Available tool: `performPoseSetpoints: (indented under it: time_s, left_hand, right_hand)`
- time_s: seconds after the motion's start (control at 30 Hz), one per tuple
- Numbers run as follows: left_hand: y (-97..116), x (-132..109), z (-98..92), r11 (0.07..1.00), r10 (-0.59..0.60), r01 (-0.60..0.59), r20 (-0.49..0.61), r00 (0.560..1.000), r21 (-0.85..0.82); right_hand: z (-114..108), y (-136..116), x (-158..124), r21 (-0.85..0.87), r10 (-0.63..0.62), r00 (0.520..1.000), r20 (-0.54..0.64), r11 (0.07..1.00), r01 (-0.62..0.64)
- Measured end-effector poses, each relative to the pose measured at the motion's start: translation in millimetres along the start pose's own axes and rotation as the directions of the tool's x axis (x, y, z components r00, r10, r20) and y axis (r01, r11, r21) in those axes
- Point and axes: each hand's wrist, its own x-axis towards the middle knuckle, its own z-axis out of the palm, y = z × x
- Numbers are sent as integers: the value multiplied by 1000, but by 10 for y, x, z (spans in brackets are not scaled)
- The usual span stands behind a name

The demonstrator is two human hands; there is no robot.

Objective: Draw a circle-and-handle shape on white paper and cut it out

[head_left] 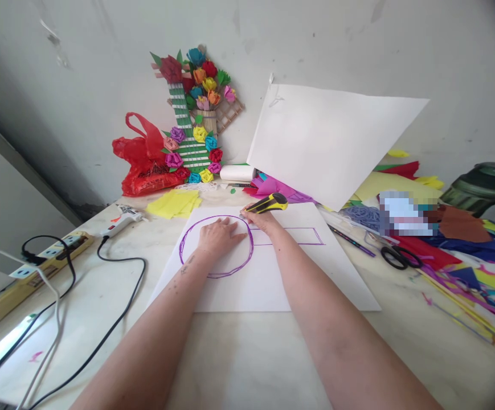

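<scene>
A white board (268,285) lies flat on the table, with a purple circle and, joined to its right side, a long narrow rectangle drawn on it. My left hand (218,234) rests inside the circle, fingers spread and pressing on the board. In my right hand (259,219) is a yellow and black utility knife (270,201), its handle slanting up to the right. The knife's tip is close to the upper right part of the circle's line; the blade itself is too small to make out.
Left stand a power strip (54,250) with cables and a glue gun (121,222). Behind are yellow paper (174,203), a red bag (142,162), a paper-flower guitar (183,125) and a leaning white sheet (328,136). Scissors (401,257), a purple marker (354,240) and coloured scraps (482,273) lie right.
</scene>
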Motion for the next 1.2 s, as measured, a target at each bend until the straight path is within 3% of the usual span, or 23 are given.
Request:
performPoseSetpoints:
  time_s: [1.2]
  left_hand:
    - [7,0,6,1000,-1,1,-12,1000,6]
  right_hand:
    - [-45,64,-35,26,-14,1000,1,1000,14]
